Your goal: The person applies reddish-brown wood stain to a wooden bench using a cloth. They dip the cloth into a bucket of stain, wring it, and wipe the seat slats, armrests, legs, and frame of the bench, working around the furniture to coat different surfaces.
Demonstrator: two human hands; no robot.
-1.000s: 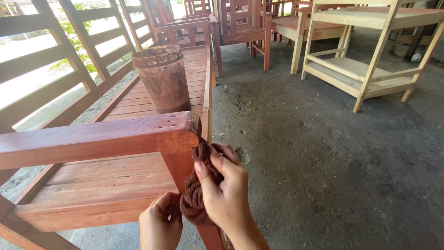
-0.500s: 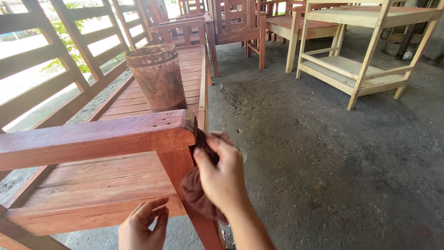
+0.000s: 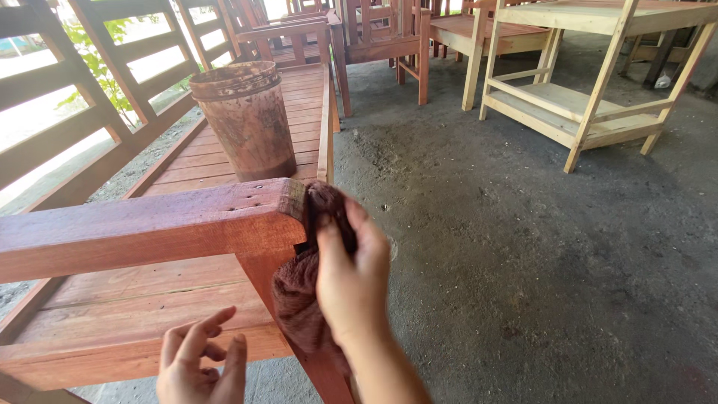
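Right hand (image 3: 351, 280) clamps a dark brown stained rag (image 3: 303, 299) against the end of the reddish-brown stained wooden rail (image 3: 149, 228), at the leg joint. Left hand (image 3: 200, 366) open, fingers spread, holding nothing, near and below the rail. Risk: rag snags on the rail's chipped corner, or stain smears uneven there. Farther left, a stained cylindrical bucket (image 3: 245, 120) stands on the slatted seat (image 3: 127, 314). Bare pale wooden frames (image 3: 583, 105) far right. No packages, labels or signs visible.

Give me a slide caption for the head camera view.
Right hand presses a dark cloth against a red-stained bench rail.
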